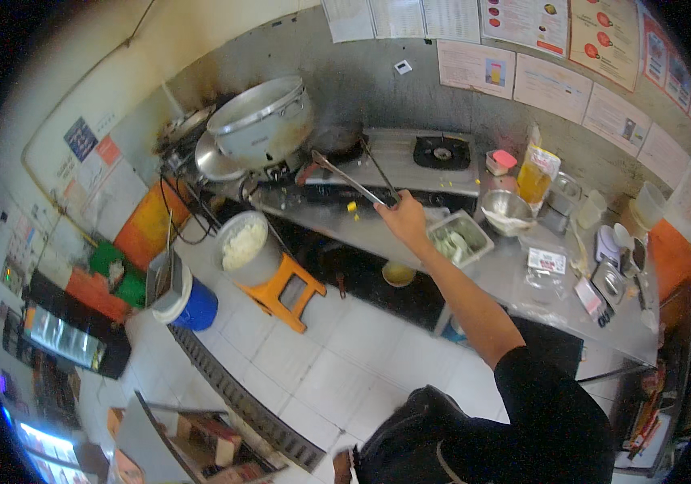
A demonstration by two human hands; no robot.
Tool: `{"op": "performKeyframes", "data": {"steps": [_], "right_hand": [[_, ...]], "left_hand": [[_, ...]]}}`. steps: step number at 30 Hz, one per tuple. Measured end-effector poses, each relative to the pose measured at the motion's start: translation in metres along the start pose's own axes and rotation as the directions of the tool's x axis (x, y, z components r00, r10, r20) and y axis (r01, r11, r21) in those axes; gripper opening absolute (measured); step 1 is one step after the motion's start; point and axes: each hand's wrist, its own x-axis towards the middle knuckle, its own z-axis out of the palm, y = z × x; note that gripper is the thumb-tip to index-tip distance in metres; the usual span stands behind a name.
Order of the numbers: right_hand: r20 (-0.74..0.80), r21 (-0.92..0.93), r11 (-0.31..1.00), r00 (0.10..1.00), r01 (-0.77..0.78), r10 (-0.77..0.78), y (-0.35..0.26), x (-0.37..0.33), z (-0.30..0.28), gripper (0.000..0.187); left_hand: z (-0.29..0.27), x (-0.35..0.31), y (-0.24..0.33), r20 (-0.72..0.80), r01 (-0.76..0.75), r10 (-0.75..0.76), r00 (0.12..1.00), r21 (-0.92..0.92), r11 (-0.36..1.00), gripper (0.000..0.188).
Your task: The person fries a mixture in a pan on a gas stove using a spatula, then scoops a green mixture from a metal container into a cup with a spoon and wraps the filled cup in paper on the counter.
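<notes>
My right hand (404, 216) is closed round the handle end of long metal tongs (353, 179), above the front edge of the steel counter. The two tong arms spread apart towards the stove. One tip is beside a reddish-brown, elongated piece (307, 173); whether it is gripped or is a pan handle I cannot tell. The other reaches the dark pan (337, 139) on the stove (390, 153). A steel tray of green pieces (460, 240) stands by my right forearm. My left hand does not show; a small skin-toned patch at the lower edge is unclear.
Left of the stove stands a big metal pot (261, 121). A container of white rice (244, 246) sits on an orange stool (289, 290); a blue bucket (196, 306) is beside it. The counter's right side carries a bowl (507, 211), a yellow pouch (538, 184) and a scale (608, 278).
</notes>
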Motion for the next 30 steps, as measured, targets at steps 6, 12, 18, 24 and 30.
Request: {"op": "performKeyframes", "data": {"steps": [6, 12, 18, 24, 30], "right_hand": [[0.115, -0.210, 0.978, 0.992, -0.017, 0.042, 0.017, 0.212, 0.133, 0.059], [0.171, -0.298, 0.954, 0.980, -0.047, 0.102, 0.038, 0.316, 0.208, 0.065], [0.137, -0.298, 0.952, 0.984, -0.064, 0.110, 0.052, 0.338, 0.255, 0.074], [0.239, -0.120, 0.991, 0.967, -0.056, 0.084, 0.063, 0.334, 0.264, 0.084], [-0.120, -0.147, 0.988, 0.991, 0.039, -0.057, 0.043, 0.310, 0.254, 0.081]], "left_hand": [[-0.197, 0.289, 0.205, -0.205, -0.140, -0.027, 0.978, -0.752, 0.644, 0.040], [-0.210, 0.367, 0.251, 0.033, 0.115, -0.155, 0.987, -0.823, 0.556, 0.043], [-0.197, 0.452, 0.225, 0.318, 0.371, -0.197, 0.928, -0.725, 0.580, 0.040], [-0.226, 0.566, 0.242, 0.352, 0.250, -0.012, 0.936, -0.640, 0.727, 0.044], [-0.258, 0.638, 0.289, 0.394, 0.153, 0.130, 0.910, -0.610, 0.778, 0.028]]}}
